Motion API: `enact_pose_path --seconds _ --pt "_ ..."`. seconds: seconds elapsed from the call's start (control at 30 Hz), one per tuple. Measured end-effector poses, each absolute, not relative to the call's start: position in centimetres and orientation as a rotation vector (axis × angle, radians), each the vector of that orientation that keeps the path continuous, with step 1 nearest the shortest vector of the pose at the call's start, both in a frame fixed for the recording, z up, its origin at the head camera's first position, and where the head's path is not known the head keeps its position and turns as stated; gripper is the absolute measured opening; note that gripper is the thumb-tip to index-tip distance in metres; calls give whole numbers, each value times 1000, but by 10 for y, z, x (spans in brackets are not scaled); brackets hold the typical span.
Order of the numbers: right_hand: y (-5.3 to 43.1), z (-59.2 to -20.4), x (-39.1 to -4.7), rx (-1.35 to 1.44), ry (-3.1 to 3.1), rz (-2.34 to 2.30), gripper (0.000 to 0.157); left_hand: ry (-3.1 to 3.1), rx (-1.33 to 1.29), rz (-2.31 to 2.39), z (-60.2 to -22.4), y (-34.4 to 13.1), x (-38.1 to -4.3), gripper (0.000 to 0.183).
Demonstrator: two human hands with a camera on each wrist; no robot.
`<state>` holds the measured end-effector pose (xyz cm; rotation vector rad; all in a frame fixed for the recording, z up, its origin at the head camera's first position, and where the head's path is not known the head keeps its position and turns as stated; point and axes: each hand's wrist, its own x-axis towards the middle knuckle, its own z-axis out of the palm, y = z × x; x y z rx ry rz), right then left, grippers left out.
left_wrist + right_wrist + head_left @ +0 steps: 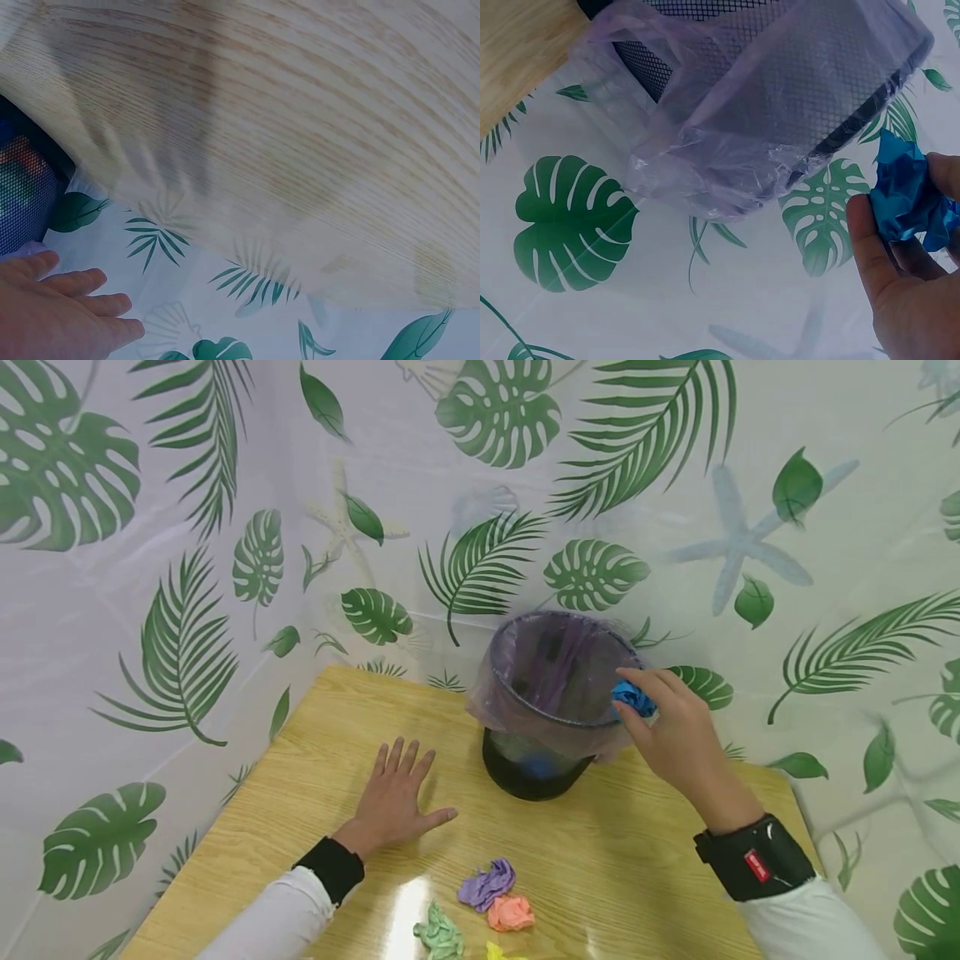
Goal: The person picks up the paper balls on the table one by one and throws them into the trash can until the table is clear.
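Note:
My right hand point(678, 739) pinches a crumpled ball of blue paper point(633, 697) at the right rim of a mesh waste bin point(536, 777). In the right wrist view the blue paper point(904, 191) sits between thumb and fingertips, beside the bin's rim. A thin purple plastic bag point(551, 668) lines the bin and folds out over its edge. Something blue shows dimly through the lower wall. My left hand point(393, 802) rests on the table left of the bin, fingers spread and holding nothing. The left wrist view shows its straight fingers point(79, 283).
Crumpled papers lie near the front of the wooden table point(337, 743): purple point(487, 885), orange point(512, 912), green point(438, 933) and yellow point(501, 952), the last cut off by the frame. Behind the table hangs a leaf-patterned sheet point(405, 518).

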<state>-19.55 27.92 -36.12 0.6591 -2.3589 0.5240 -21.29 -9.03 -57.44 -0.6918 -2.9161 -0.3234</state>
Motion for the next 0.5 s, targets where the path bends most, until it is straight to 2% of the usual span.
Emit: enact_pose_path --seconds 0.5 --pt "261 -361 -233 449 -2670 576 46 -2935 -686 -310 -572 -90 -214 107"
